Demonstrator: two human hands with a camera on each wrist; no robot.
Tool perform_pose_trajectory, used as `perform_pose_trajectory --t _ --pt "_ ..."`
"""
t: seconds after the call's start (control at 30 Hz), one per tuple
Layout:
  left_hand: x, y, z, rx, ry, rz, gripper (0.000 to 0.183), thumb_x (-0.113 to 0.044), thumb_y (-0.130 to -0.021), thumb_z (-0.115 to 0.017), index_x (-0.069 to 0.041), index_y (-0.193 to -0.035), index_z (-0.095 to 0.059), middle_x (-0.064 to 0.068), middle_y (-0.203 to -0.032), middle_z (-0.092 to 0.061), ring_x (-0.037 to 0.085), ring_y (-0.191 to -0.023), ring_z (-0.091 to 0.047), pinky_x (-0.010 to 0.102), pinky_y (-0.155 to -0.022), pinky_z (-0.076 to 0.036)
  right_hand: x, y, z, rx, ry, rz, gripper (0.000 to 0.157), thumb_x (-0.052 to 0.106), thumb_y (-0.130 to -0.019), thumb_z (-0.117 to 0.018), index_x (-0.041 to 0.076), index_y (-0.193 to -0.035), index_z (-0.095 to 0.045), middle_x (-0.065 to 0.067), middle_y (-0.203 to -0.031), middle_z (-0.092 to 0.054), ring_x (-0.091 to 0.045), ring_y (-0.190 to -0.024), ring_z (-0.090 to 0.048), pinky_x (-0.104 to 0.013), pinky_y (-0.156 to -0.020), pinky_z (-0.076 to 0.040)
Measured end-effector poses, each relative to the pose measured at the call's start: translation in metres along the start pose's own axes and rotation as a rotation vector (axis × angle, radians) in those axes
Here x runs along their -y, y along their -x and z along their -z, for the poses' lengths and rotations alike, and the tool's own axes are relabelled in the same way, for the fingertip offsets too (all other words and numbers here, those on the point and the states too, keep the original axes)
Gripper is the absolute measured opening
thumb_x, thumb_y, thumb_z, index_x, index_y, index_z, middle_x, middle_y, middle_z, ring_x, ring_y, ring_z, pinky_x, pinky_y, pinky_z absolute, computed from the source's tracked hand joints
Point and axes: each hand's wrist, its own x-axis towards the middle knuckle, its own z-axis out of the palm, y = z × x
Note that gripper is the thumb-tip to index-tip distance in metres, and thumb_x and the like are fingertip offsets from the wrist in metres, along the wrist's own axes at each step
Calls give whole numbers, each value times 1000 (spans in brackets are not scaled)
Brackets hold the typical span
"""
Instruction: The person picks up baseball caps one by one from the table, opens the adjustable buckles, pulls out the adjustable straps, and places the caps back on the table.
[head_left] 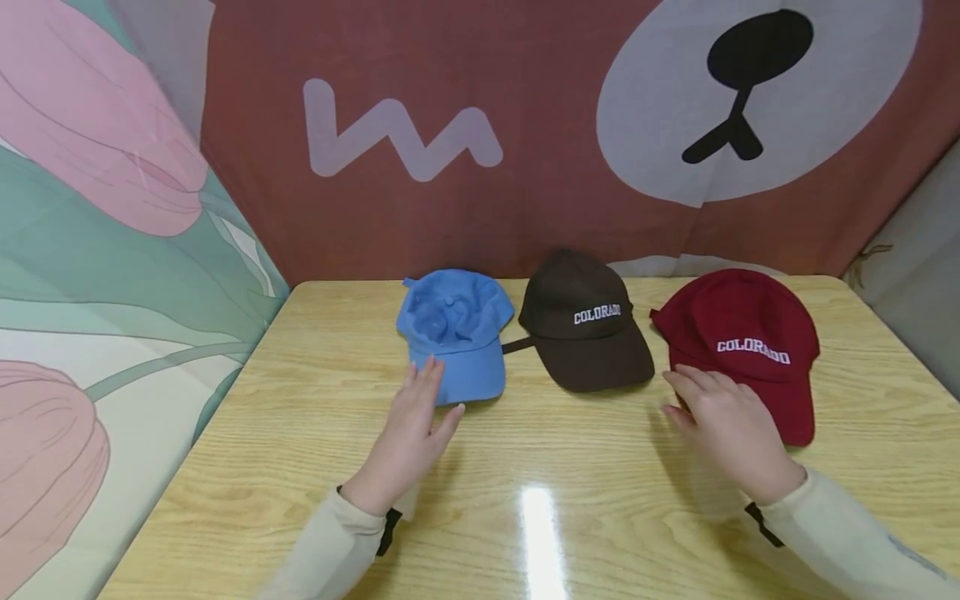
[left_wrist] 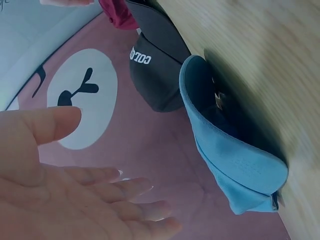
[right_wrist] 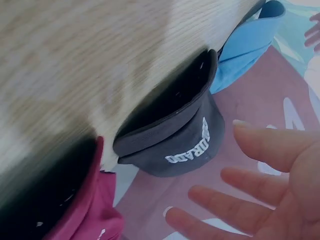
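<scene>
Three baseball caps lie in a row on the wooden table. At the left is a light blue cap (head_left: pixel 472 371) with a dented crown; a dark brown cap (head_left: pixel 596 362) lettered COLORADO sits in the middle, and a dark red cap (head_left: pixel 750 312) with the same lettering is at the right. My left hand (head_left: pixel 408 433) hovers by the blue cap's brim, fingers extended and nothing held. Over the near left part of the red cap, my right hand (head_left: pixel 731 425) has its fingers spread and holds nothing. The left wrist view shows the left palm (left_wrist: pixel 65 200) apart from the blue cap (left_wrist: pixel 235 155).
The pale wood-grain table (head_left: pixel 480 517) spreads toward me, with a bright light reflection near its front. A brown cloth backdrop (head_left: pixel 450 217) with a bear's muzzle hangs behind the table. To the left hangs a tulip-patterned cloth (head_left: pixel 135 292). A dark strap (head_left: pixel 519 344) lies between the blue and brown caps.
</scene>
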Motion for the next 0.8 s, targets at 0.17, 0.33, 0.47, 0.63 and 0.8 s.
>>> perform_pose_trajectory --t 0.17,0.33,0.47,0.63,0.8 --pt "1 1 3 11 11 12 63 -15 -99 -57 11 -147 -26 28 -155 -19 46 -143 -5 61 -111 -13 -9 4 1 84 -14 -76 48 13 -74 -82 -8 -114 -65 -31 -115 -61 -49 -98 -59 -60 -72 -48" --pt "-1 1 6 5 15 8 63 -14 -99 -58 12 -147 -26 29 -154 -20 47 -143 -5 62 -111 -13 -15 7 3 125 -29 -129 50 12 -75 -82 -9 -116 -63 -34 -117 -58 -52 -100 -57 -63 -72 -48" --pt "-3 2 5 11 9 6 63 -13 -98 -58 13 -146 -27 29 -154 -21 47 -143 -6 63 -111 -14 -21 8 4 137 -36 -152 52 12 -74 -82 -11 -116 -61 -37 -116 -56 -54 -99 -56 -64 -71 -48" --pt "-5 2 0 25 8 5 62 -14 -98 -59 13 -145 -29 30 -153 -21 48 -142 -6 64 -109 -14 -32 11 6 232 -37 -218 60 14 -75 -82 -14 -121 -54 -42 -123 -47 -61 -102 -48 -69 -67 -46" --pt "-7 3 -4 42 2 -6 63 -15 -97 -60 13 -145 -30 30 -153 -21 49 -142 -8 63 -110 -15 -42 16 5 296 -43 -259 70 15 -74 -83 -15 -127 -48 -47 -130 -36 -66 -106 -40 -73 -63 -44"
